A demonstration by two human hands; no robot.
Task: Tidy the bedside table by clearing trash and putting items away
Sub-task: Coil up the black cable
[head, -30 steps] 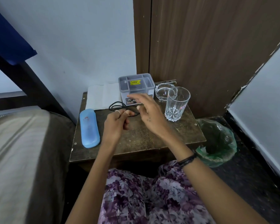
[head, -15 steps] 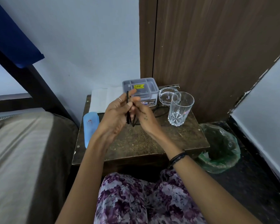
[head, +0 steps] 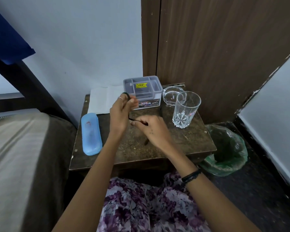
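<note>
A thin black cord (head: pixel 129 116) runs between both hands above the brown bedside table (head: pixel 187 144). My left hand (head: pixel 120 113) is raised, with the cord looped over its fingers near the top. My right hand (head: pixel 151 128) pinches the cord's lower stretch just above the tabletop. A loose dark end (head: pixel 146 142) hangs below my right hand. A grey compartment box (head: pixel 142 91) with a yellow price sticker stands at the back. A blue glasses case (head: pixel 91 133) lies along the left edge.
A clear drinking glass (head: pixel 185 109) stands at the right, with a glass ashtray (head: pixel 172 96) behind it. White paper (head: pixel 100 101) lies at the back left. A green-lined bin (head: pixel 224 148) sits on the floor to the right. A bed (head: pixel 23 156) is at the left.
The cord was lifted off the table into both hands. My right hand has dropped and pulled away from the left, stretching the cord, while the left hand stays raised.
</note>
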